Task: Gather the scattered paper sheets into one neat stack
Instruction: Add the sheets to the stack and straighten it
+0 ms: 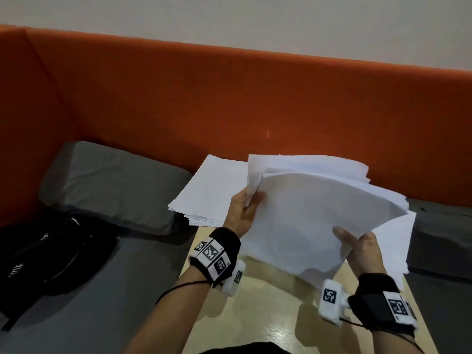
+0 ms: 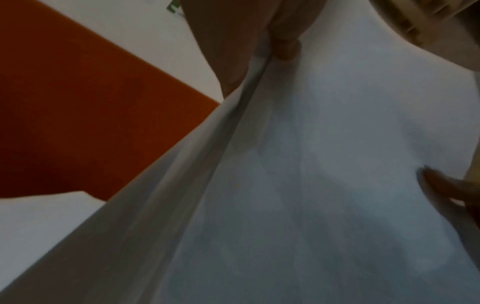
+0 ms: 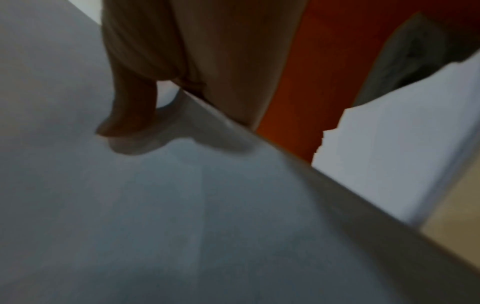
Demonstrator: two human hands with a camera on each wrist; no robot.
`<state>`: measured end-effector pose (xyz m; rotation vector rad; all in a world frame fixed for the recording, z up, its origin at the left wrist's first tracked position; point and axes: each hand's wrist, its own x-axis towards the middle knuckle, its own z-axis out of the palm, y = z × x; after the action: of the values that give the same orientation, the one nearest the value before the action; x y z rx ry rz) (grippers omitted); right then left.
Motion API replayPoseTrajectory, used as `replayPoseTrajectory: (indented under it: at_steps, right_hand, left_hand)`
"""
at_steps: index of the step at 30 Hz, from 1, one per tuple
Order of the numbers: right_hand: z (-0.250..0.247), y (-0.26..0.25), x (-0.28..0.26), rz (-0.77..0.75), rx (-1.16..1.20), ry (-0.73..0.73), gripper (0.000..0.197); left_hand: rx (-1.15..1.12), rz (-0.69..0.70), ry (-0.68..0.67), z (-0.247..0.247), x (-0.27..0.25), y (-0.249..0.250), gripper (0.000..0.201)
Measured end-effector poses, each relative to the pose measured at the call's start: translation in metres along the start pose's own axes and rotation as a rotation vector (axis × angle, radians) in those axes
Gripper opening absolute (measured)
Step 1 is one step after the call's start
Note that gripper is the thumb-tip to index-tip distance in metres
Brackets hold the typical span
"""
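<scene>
we hold the gathered sheets (image 1: 306,213) above the tabletop (image 1: 255,315), left hand (image 1: 242,213) and right hand (image 1: 362,249) each in a closed grip on an edge. next: square edges, lower onto the far stack (image 1: 209,190).

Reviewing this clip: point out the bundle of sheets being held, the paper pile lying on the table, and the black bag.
held bundle (image 1: 306,215): head view, middle of front sheet.
paper pile (image 1: 212,190): head view, top sheet.
black bag (image 1: 51,254): head view, middle of body.

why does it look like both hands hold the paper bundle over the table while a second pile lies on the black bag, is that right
Not quite: the second pile lies on the table and grey cushion, not the black bag, per the head view. Both the left hand and right hand do hold the paper bundle.
</scene>
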<state>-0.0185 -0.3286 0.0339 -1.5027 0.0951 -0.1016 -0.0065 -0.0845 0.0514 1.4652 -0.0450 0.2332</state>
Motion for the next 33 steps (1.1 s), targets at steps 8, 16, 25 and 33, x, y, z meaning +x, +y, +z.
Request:
replayPoseTrajectory:
  at_steps: [8, 16, 25, 33]
  right_hand:
    - [0.013, -0.006, 0.009, -0.105, 0.038, -0.117, 0.072]
    - [0.023, -0.003, 0.016, -0.052, -0.013, -0.071, 0.052]
    - [0.025, -0.036, 0.032, -0.113, -0.142, -0.002, 0.028]
    - [0.045, -0.029, 0.022, -0.125, -0.036, -0.049, 0.041]
  left_hand:
    - [0.035, 0.027, 0.014, -0.005, -0.003, -0.007, 0.061]
    - [0.028, 0.017, 0.049, -0.004, 0.004, 0.007, 0.015]
    - [-0.098, 0.158, 0.005, -0.013, 0.013, 0.037, 0.014]
    - [-0.004, 0.063, 0.002, -0.013, 0.011, 0.015, 0.032]
